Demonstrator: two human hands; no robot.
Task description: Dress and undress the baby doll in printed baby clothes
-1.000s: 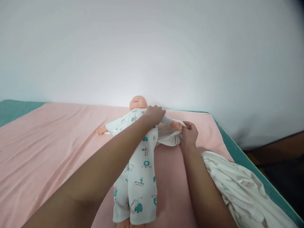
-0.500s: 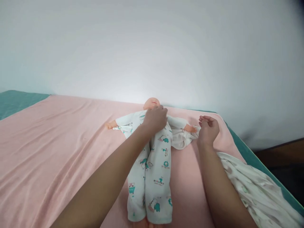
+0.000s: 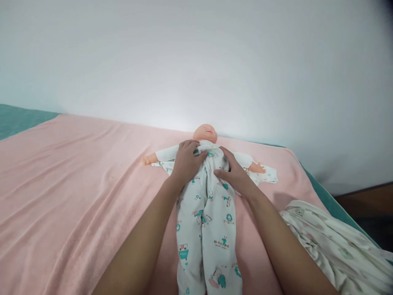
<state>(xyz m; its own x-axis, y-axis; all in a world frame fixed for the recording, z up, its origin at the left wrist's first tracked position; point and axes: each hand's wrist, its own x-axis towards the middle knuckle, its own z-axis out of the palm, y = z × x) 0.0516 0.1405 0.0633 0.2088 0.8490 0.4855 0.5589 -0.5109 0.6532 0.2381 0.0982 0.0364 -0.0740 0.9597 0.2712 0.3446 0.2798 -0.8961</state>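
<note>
A baby doll (image 3: 205,133) lies on its back, head toward the wall and arms stretched out sideways. It wears a white long-sleeved top and white printed baby pants (image 3: 217,229), pulled high over its torso. At the pants' upper left edge, my left hand (image 3: 188,162) is closed on the fabric, thumb inward. My right hand (image 3: 235,172) grips the pants' upper right side, thumb on the front and fingers around the edge. Under the doll's arms, a printed white garment (image 3: 267,174) is spread; the doll's body hides its middle. The doll's feet are out of view.
A pink blanket (image 3: 76,184) lies beneath everything, with green bedding (image 3: 24,119) showing at its edges. Crumpled pale printed cloth (image 3: 334,241) rests at the right, beside my right forearm. A white wall (image 3: 184,61) rises directly behind the doll's head.
My left hand has drawn back from near the doll's neck to the pants' left edge. My right hand has moved left from the garment beside the doll's hand onto the pants, leaving that garment flatter.
</note>
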